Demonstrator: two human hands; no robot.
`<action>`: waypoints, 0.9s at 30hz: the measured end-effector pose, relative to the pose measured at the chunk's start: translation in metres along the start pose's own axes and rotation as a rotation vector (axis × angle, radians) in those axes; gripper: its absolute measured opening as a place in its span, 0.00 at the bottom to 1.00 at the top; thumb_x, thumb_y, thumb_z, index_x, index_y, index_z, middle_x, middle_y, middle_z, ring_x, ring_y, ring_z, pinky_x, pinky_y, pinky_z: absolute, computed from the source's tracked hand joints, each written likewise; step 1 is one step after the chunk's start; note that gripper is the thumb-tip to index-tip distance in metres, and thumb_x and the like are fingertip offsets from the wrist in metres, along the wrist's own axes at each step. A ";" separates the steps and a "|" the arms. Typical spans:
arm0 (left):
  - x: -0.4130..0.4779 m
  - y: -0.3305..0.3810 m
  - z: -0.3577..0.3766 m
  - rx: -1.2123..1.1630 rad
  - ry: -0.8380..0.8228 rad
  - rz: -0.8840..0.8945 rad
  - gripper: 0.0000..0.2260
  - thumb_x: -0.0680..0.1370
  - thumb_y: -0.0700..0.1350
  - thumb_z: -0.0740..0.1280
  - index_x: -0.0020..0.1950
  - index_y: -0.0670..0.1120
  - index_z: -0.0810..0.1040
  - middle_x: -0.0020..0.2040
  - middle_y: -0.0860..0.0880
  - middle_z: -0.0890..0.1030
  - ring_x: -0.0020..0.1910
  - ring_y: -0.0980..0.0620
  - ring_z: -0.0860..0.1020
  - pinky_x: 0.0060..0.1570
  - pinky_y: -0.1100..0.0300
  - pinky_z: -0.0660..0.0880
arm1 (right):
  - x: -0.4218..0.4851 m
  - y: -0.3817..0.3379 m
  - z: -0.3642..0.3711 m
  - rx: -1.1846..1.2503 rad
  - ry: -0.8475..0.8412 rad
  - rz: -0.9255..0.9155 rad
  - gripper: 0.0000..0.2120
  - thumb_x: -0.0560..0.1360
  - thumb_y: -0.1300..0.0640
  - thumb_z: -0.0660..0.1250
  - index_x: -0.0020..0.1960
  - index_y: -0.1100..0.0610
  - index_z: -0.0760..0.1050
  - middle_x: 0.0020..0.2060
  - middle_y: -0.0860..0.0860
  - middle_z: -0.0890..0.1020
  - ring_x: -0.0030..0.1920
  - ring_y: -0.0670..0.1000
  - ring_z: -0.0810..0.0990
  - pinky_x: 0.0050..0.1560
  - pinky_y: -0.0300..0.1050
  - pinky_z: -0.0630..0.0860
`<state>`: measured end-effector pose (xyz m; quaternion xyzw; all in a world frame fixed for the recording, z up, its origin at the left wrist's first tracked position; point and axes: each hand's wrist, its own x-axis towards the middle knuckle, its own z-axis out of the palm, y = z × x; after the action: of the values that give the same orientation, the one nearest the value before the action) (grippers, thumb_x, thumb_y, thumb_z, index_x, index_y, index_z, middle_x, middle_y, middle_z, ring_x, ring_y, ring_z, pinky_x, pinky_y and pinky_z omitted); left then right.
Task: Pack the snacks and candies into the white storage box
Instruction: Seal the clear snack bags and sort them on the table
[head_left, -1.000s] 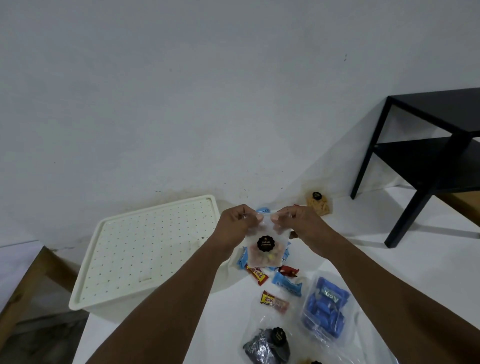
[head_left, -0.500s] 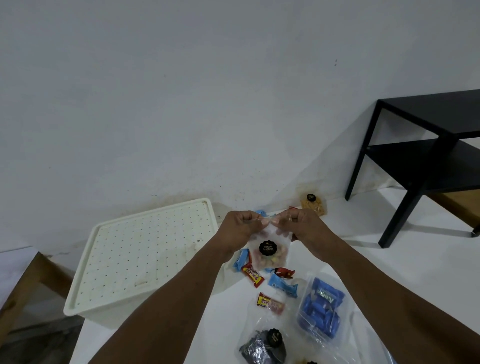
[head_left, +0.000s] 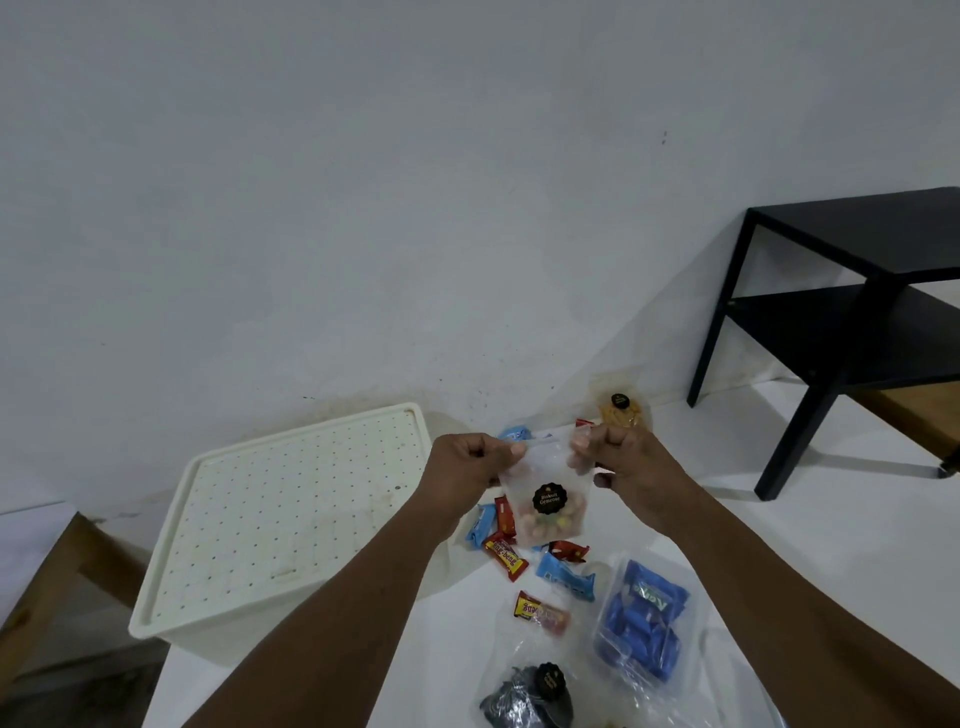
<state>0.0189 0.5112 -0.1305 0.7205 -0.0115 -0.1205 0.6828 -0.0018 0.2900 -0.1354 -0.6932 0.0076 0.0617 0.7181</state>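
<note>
I hold a small frosted pouch of coloured biscuits (head_left: 549, 514) with a black round label in the air above the white table (head_left: 779, 545). My left hand (head_left: 467, 470) pinches its top left corner and my right hand (head_left: 621, 460) pinches its top right corner. The white storage box (head_left: 291, 519) stands to the left with its perforated lid on. Below the pouch lie loose wrapped candies: a red-yellow bar (head_left: 506, 558), a blue one (head_left: 563, 577), another red-yellow one (head_left: 540, 613). A clear bag of blue packets (head_left: 644, 618) and a bag of dark snacks (head_left: 530, 696) lie nearer me.
A pouch of yellow snacks (head_left: 621, 410) leans at the wall behind my right hand. A black two-shelf side table (head_left: 841, 332) stands on the right. A wooden frame (head_left: 62, 582) shows at the lower left beyond the table's edge.
Both hands have stayed at the pouch's top edge and drawn slightly apart along it. The view has shifted a little; the pouch hangs in much the same place.
</note>
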 end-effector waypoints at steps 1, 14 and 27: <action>-0.001 0.000 -0.001 -0.055 -0.078 -0.075 0.14 0.72 0.49 0.74 0.48 0.38 0.84 0.46 0.41 0.86 0.46 0.43 0.84 0.50 0.53 0.82 | 0.000 -0.001 -0.002 0.031 -0.015 0.014 0.14 0.71 0.50 0.71 0.45 0.61 0.78 0.40 0.55 0.83 0.43 0.51 0.78 0.43 0.45 0.70; -0.007 0.011 0.016 0.007 -0.261 -0.196 0.12 0.78 0.47 0.68 0.55 0.39 0.83 0.49 0.41 0.84 0.46 0.45 0.82 0.46 0.55 0.82 | 0.010 -0.026 -0.001 -0.289 -0.166 -0.012 0.09 0.78 0.52 0.66 0.43 0.54 0.81 0.41 0.50 0.82 0.45 0.49 0.79 0.47 0.48 0.77; -0.003 -0.005 0.030 0.507 0.030 0.216 0.04 0.77 0.44 0.68 0.44 0.49 0.82 0.37 0.55 0.82 0.36 0.57 0.80 0.39 0.68 0.74 | 0.008 0.003 0.033 -0.015 0.068 0.114 0.14 0.79 0.52 0.65 0.44 0.63 0.77 0.38 0.59 0.79 0.38 0.54 0.79 0.39 0.49 0.76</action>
<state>0.0096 0.4823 -0.1358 0.8647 -0.1079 -0.0294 0.4897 0.0038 0.3233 -0.1378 -0.6986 0.0709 0.0791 0.7076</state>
